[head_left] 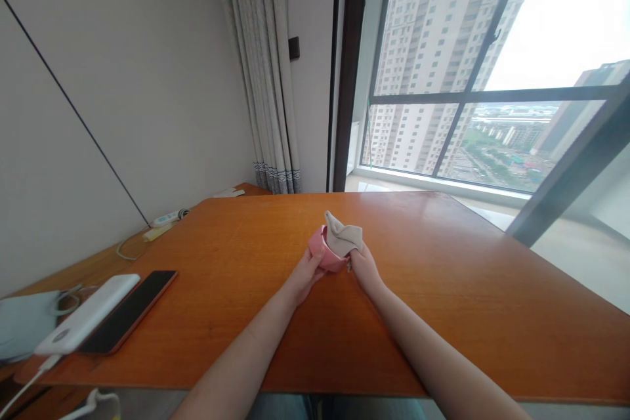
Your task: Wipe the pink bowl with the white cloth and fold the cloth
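Over the middle of the wooden table [236, 315], my left hand [306, 275] grips a small pink bowl-like container [325, 257] by its near left side. The container is tilted, with its opening facing up and to the right. My right hand [364, 266] holds a light grey cloth [343, 236] at the container's right rim. Part of the cloth stands up above the rim, and a bit shows below my right fingers. Most of my right fingertips are hidden behind the cloth and the container.
At the left lie a black phone [130, 312] and a white power bank [91, 312] with a cable plugged in. Farther back are a power strip [167, 218] and cords. A curtain [268, 79] hangs behind the table, and a large window [472, 92] is at the right.
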Available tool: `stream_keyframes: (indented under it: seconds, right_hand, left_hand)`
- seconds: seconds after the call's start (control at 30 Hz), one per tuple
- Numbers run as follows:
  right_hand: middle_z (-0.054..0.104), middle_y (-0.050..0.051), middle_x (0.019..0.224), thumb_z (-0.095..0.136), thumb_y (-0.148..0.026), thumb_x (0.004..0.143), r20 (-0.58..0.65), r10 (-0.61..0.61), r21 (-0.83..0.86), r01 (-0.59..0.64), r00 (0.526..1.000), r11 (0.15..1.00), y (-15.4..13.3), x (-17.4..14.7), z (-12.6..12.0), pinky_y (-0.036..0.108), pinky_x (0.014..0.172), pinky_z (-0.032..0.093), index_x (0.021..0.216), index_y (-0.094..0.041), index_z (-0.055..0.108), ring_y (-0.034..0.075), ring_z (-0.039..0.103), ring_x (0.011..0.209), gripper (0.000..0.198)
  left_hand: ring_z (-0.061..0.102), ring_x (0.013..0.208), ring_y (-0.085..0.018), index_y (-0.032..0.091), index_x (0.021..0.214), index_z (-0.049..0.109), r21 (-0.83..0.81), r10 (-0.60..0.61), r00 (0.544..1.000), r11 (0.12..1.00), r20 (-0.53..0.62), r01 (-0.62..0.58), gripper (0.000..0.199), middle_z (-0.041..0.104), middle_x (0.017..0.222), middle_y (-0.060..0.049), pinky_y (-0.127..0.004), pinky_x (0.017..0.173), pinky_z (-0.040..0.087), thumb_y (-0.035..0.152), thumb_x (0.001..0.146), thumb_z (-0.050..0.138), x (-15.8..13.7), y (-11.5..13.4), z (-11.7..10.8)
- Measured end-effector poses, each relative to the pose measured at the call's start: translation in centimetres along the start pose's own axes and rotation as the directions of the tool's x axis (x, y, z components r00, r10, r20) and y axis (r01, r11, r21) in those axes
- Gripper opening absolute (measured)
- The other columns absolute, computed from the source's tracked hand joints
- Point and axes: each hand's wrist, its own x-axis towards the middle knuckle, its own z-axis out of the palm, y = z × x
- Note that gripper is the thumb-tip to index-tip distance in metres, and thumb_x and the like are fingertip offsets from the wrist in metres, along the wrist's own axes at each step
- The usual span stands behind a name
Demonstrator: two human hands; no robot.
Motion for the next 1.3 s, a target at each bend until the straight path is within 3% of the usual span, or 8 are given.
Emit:
stream_keyframes:
  seconds: [0.1, 0.23, 0.6, 0.7, 0.83, 1.0, 1.17, 1.3]
  right_hand:
    - [0.068, 0.005, 0.093, 0.043, -0.024, 0.07, 0.045, -0.037, -0.02, 0.038, 0.998, 0.999, -0.4, 0.8, -1.2, 0.034, 0.085, 0.045, 0.092, -0.015, 0.064, 0.023, 0.059, 0.091, 0.032]
    - [0.069, 0.005, 0.095, 0.043, -0.019, 0.066, 0.171, -0.047, -0.024, 0.052, 0.984, 0.998, -0.7, 1.0, -1.3, 0.034, 0.088, 0.044, 0.09, -0.016, 0.066, 0.023, 0.059, 0.096, 0.034]
    - [0.069, 0.005, 0.09, 0.051, -0.03, 0.071, 0.069, -0.085, -0.024, 0.087, 0.994, 0.996, -1.9, -0.7, 0.2, 0.035, 0.08, 0.048, 0.095, -0.019, 0.066, 0.024, 0.06, 0.09, 0.03]
    - [0.069, 0.005, 0.081, 0.05, -0.038, 0.075, -0.055, 0.028, 0.062, -0.024, 0.998, 0.998, -1.2, -0.2, -0.3, 0.032, 0.064, 0.051, 0.098, -0.018, 0.064, 0.022, 0.062, 0.076, 0.033]
    - [0.07, 0.006, 0.09, 0.055, -0.047, 0.073, -0.216, 0.129, 0.169, -0.093, 0.968, 0.981, 0.4, 0.8, -1.1, 0.032, 0.072, 0.052, 0.104, -0.018, 0.062, 0.022, 0.064, 0.086, 0.043]
    - [0.068, 0.007, 0.103, 0.056, -0.043, 0.075, -0.114, 0.043, 0.118, -0.029, 0.993, 0.993, 0.3, 0.5, 0.0, 0.04, 0.093, 0.044, 0.105, -0.02, 0.063, 0.023, 0.059, 0.105, 0.039]
    - [0.064, 0.008, 0.112, 0.054, -0.038, 0.077, -0.016, -0.107, 0.002, 0.107, 0.994, 0.994, -1.5, -1.1, 1.3, 0.042, 0.106, 0.032, 0.109, -0.021, 0.063, 0.024, 0.05, 0.118, 0.037]
    - [0.063, 0.008, 0.114, 0.058, -0.04, 0.075, 0.057, -0.086, 0.015, 0.085, 0.995, 0.996, -1.9, -2.0, 2.1, 0.041, 0.105, 0.034, 0.11, -0.021, 0.061, 0.024, 0.052, 0.116, 0.039]
  left_hand:
    - [0.06, 0.105, -0.026, 0.029, 0.133, 0.041, 0.09, -0.192, 0.981, 0.977, 0.002, 0.191, 0.064, 0.056, 0.126, -0.013, -0.044, 0.089, 0.047, 0.055, 0.077, 0.057, -0.4, 0.7, -0.3]
    - [0.06, 0.102, -0.025, 0.024, 0.124, 0.049, 0.168, -0.224, 0.975, 0.96, -0.012, 0.222, 0.057, 0.057, 0.123, -0.014, -0.041, 0.081, 0.051, 0.054, 0.077, 0.058, -0.7, 1.5, -0.5]
    - [0.059, 0.106, -0.024, 0.023, 0.123, 0.049, -0.091, 0.055, 0.982, 0.993, -0.183, -0.073, 0.051, 0.057, 0.122, -0.012, -0.036, 0.081, 0.053, 0.04, 0.077, 0.064, 0.1, 1.5, -0.4]
    - [0.061, 0.1, -0.022, 0.019, 0.123, 0.048, -0.122, 0.033, 0.967, 0.99, -0.252, -0.066, 0.05, 0.06, 0.117, -0.013, -0.033, 0.078, 0.054, 0.041, 0.079, 0.061, 0.4, 1.7, -1.2]
    - [0.062, 0.098, -0.022, 0.019, 0.123, 0.048, -0.123, -0.01, 0.985, 0.992, -0.173, -0.011, 0.05, 0.059, 0.119, -0.013, -0.036, 0.076, 0.055, 0.041, 0.08, 0.059, 0.5, 1.3, -1.4]
    - [0.06, 0.103, -0.024, 0.019, 0.123, 0.048, -0.126, -0.021, 0.997, 0.992, -0.075, 0.011, 0.049, 0.057, 0.123, -0.013, -0.039, 0.08, 0.054, 0.039, 0.08, 0.06, 0.2, 0.6, -0.7]
    - [0.061, 0.101, -0.022, 0.02, 0.123, 0.045, -0.175, 0.115, 0.973, 0.973, -0.199, -0.151, 0.05, 0.06, 0.118, -0.011, -0.038, 0.084, 0.053, 0.039, 0.079, 0.061, 0.6, 1.0, -1.0]
    - [0.063, 0.097, -0.02, 0.023, 0.119, 0.041, -0.149, 0.23, 0.935, 0.95, -0.269, -0.276, 0.05, 0.059, 0.117, -0.009, -0.04, 0.084, 0.053, 0.032, 0.077, 0.066, 0.9, 0.8, -1.3]
